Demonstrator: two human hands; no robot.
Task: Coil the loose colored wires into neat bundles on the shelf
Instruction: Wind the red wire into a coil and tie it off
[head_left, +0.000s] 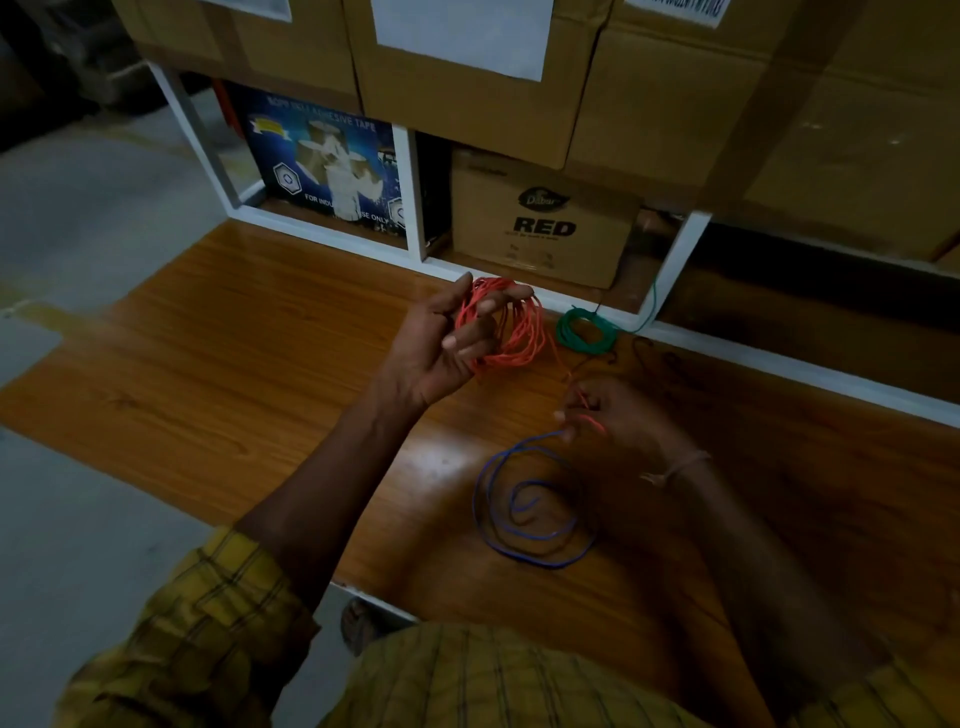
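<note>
The red wire (511, 325) is mostly wound into a round bunch of loops, held up in the air above the wooden shelf (218, 332). The left hand (447, 343) has its fingers pushed through the loops and curled around them, so the bunch hangs on that hand. A short loose tail runs down from the bunch to the right hand (608, 415), which pinches the end between its fingertips, just above the wood. To do this step well, I think the right hand should bring the tail up and lay it round the bunch the same way as the other loops, not too tight and not floppy. The left hand should keep its fingers spread a little so the loops stay the same size and do not slip off. The last bit could be wrapped across the loops to tie them together. The green wire (584, 330) lies already coiled near the back of the shelf, with one end trailing up. The blue wire (530, 506) lies in big loose rings under the right hand and looks not yet done. Cardboard boxes (540, 223) stand behind.
</note>
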